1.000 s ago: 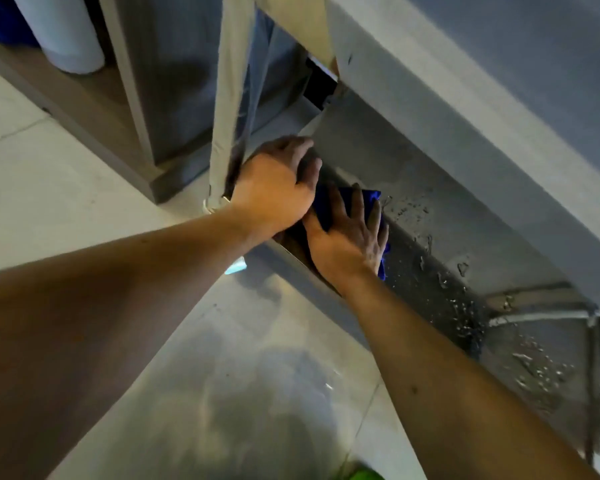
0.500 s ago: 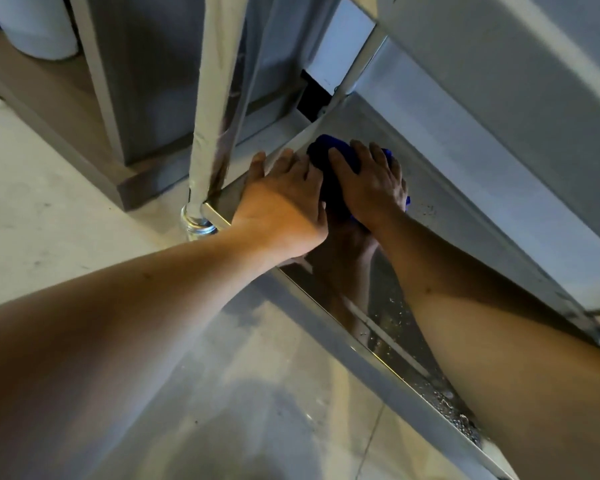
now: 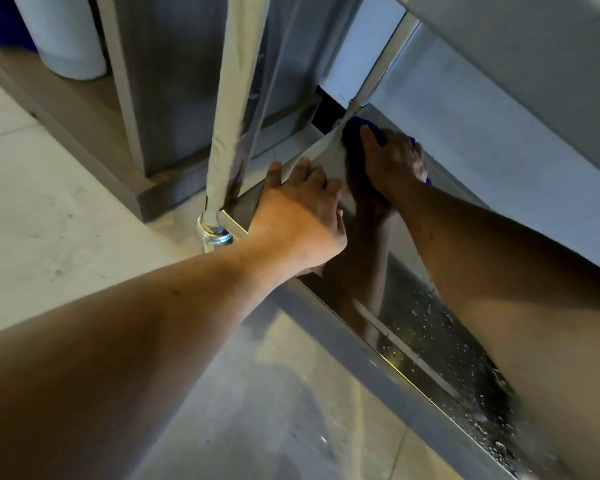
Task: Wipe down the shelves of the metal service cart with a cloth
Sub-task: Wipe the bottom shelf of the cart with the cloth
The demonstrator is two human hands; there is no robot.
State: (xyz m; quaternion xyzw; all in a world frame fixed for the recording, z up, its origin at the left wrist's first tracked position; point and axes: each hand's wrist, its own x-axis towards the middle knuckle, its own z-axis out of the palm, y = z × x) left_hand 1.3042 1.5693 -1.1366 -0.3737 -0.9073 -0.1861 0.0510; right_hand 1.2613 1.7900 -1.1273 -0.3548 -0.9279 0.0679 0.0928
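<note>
Change: right hand (image 3: 392, 164) and blue cloth (image 3: 355, 133) moved further into shelf's back corner
Right fingers: flat, pressing cloth, upper centre-right of frame
Left hand (image 3: 298, 216): fingers curled over lower shelf (image 3: 409, 327) edge, frame centre
Shelf: droplets, lower right

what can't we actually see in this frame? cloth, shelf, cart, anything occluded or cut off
All in the head view:
- Blue cloth: mostly covered by the right hand; only its edges show.
- Lower shelf: far corner hidden by both hands, much of its surface by the right forearm; its right end is cut off by the frame.
- Left hand: fingertips curl over the shelf rim, out of sight.
- Cart leg: top cut off.
- Upper shelf: only its underside shows.
</note>
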